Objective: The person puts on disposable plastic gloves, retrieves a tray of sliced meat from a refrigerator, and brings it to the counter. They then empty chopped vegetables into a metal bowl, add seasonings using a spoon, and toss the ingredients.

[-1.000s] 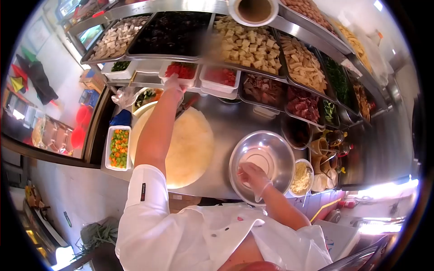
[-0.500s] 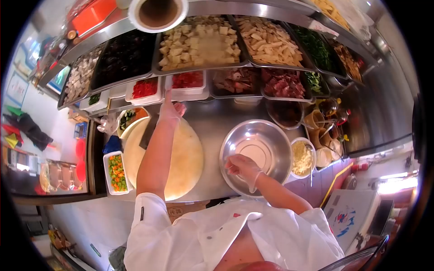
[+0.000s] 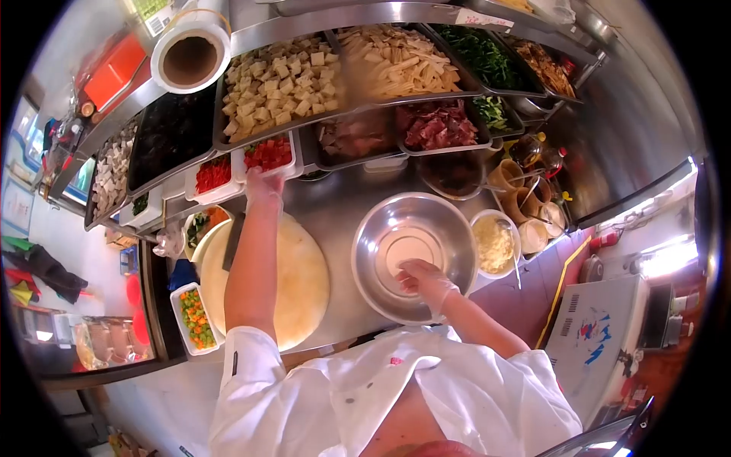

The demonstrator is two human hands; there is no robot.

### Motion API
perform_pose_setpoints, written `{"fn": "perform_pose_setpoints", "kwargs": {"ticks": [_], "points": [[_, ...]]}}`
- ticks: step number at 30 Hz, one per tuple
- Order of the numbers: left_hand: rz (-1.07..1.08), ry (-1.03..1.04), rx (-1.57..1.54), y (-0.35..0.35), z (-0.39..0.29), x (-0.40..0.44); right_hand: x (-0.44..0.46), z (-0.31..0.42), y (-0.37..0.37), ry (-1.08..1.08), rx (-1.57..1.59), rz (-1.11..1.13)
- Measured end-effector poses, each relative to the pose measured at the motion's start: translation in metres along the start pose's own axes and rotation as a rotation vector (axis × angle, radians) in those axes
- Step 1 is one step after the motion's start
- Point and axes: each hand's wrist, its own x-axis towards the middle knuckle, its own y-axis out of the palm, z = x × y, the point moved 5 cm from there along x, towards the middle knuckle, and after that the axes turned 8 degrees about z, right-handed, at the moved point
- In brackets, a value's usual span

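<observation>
My left hand, in a clear glove, reaches to the front rim of a white tub of chopped red pepper. Its fingers are closed at that rim and partly hidden behind the hand. Under my forearm lies a round wooden chopping board, with a dark cleaver near its left side. My right hand, also gloved, hangs over a wide steel bowl. Its fingers are curled inward, and what they hold, if anything, is hidden. No food shows in the visible part of the bowl.
Trays of tofu cubes, pale strips and raw meat line the rack. A dish of diced vegetables is beside the board. Minced garlic with a spoon stands right of the bowl, near seasoning pots.
The camera view has turned and shifted. My left hand has moved onto the tub's front rim, its extended finger now bent. My right hand stays over the bowl, fingers curled.
</observation>
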Motion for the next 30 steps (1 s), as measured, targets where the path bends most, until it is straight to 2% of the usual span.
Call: {"fn": "perform_pose_setpoints", "kwargs": {"ticks": [3, 6, 7, 10, 12, 15, 18, 21, 24, 27, 30], "points": [[-0.031, -0.064, 0.049, 0.008, -0.005, -0.004, 0.0, -0.012, 0.002, -0.012, 0.002, -0.003], [0.029, -0.035, 0.022, 0.003, 0.001, -0.018, -0.001, -0.022, 0.001, -0.025, 0.048, 0.017], [-0.024, -0.122, 0.067, 0.006, 0.012, -0.034, -0.005, -0.023, -0.001, -0.02, 0.043, 0.007], [0.294, -0.394, 0.247, 0.012, 0.079, -0.046, -0.011, -0.026, -0.005, -0.01, 0.041, -0.011], [0.313, -0.481, 0.233, 0.051, 0.101, -0.078, -0.006, -0.032, -0.009, -0.012, 0.056, -0.006], [0.348, -0.419, 0.164, 0.077, 0.149, -0.045, -0.006, -0.021, 0.007, -0.026, 0.02, 0.011], [0.179, -0.257, 0.104, 0.086, 0.158, -0.036, -0.014, -0.016, 0.011, -0.033, -0.013, 0.021], [0.201, -0.233, 0.071, 0.071, 0.148, -0.04, -0.039, -0.01, -0.001, -0.061, -0.002, -0.078], [0.255, -0.196, 0.025, 0.05, 0.123, -0.039, -0.047, -0.035, -0.053, -0.085, 0.139, -0.162], [0.143, -0.21, 0.163, 0.054, 0.102, -0.028, -0.052, -0.053, -0.089, -0.065, 0.204, -0.215], [0.111, -0.206, 0.143, 0.056, 0.11, -0.02, -0.054, -0.065, -0.097, -0.064, 0.213, -0.206]]}}
